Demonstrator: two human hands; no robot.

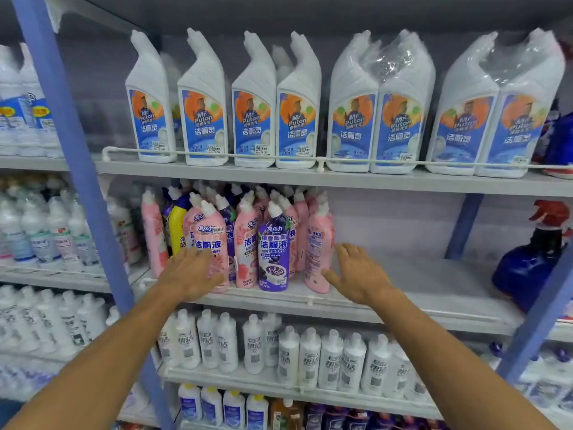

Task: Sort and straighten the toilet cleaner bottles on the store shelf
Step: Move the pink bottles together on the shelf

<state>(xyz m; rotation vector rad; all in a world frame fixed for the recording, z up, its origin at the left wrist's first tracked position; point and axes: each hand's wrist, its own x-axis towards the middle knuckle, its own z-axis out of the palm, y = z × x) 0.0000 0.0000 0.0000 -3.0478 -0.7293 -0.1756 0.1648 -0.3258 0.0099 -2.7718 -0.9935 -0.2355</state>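
On the middle shelf stands a crowded cluster of pink and purple toilet cleaner bottles, with one yellow bottle among them. A purple bottle stands at the front. A pink bottle at the cluster's right end is turned sideways, label away. My left hand reaches with straight fingers against the front left pink bottle. My right hand is spread flat just right of the turned pink bottle, thumb near its base. Neither hand grips anything.
The top shelf holds white Mr Puton bottles, some shrink-wrapped in pairs. White bottles fill the shelf below. A dark blue spray bottle stands at the middle shelf's right end. Blue uprights frame the bay.
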